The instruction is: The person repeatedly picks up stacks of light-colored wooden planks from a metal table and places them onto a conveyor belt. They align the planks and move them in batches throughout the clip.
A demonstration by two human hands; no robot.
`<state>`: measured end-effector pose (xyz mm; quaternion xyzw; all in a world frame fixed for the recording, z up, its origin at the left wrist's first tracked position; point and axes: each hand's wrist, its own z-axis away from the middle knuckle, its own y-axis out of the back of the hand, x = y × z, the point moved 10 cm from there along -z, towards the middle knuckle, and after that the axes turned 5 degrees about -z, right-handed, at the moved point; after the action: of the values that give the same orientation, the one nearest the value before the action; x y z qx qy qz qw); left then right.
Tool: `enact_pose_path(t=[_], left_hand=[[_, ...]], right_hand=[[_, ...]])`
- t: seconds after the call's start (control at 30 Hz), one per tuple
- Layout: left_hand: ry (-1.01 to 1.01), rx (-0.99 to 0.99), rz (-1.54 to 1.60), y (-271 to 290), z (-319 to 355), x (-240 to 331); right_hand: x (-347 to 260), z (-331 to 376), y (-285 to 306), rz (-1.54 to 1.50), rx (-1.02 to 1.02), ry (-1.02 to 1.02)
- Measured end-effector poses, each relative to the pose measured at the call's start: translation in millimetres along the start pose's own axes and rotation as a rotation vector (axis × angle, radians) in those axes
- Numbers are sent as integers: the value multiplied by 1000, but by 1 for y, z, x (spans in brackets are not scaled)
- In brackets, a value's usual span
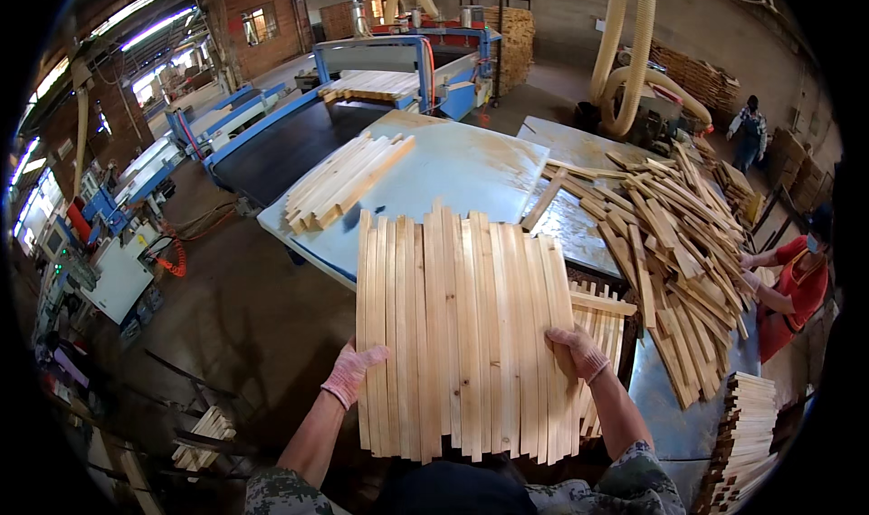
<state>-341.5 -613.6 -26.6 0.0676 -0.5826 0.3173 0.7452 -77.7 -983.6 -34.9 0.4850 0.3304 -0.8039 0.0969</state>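
A wide row of wooden strips (466,334), laid side by side with uneven ends, is squeezed between my two gloved hands in front of me. My left hand (356,370) presses on its left edge, thumb over the front face. Against the right edge, my right hand (579,350) grips in the same way, the fingers mostly hidden behind the wood. Beyond the held strips, a smaller stack of wooden strips (344,182) lies on the pale metal table (453,157). More strips on a rack (597,320) show just past my right hand.
A large loose heap of wooden pieces (670,243) covers the right-hand table, with a person in red (792,289) beside it. A blue-framed conveyor machine (317,121) stands ahead, carrying strips. Stacked strips (742,433) sit at lower right. Thick hoses (625,53) hang at the back.
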Motion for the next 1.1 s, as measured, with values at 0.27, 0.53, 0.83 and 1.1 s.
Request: enact_pose_path(t=[0.27,0.53,0.83,1.1], left_hand=[[179,-64,-165,55,-115,1],[162,-43,-690,34,-296,62],[138,-235,-1627,-19,-484,179],[-679,580,-1812,184,-579,311]], right_hand=[[36,-93,-3,54,59,-147],[33,-152,20,-64,336,-38],[-14,-235,-30,-80,616,112],[-26,-333,-105,1,574,146]])
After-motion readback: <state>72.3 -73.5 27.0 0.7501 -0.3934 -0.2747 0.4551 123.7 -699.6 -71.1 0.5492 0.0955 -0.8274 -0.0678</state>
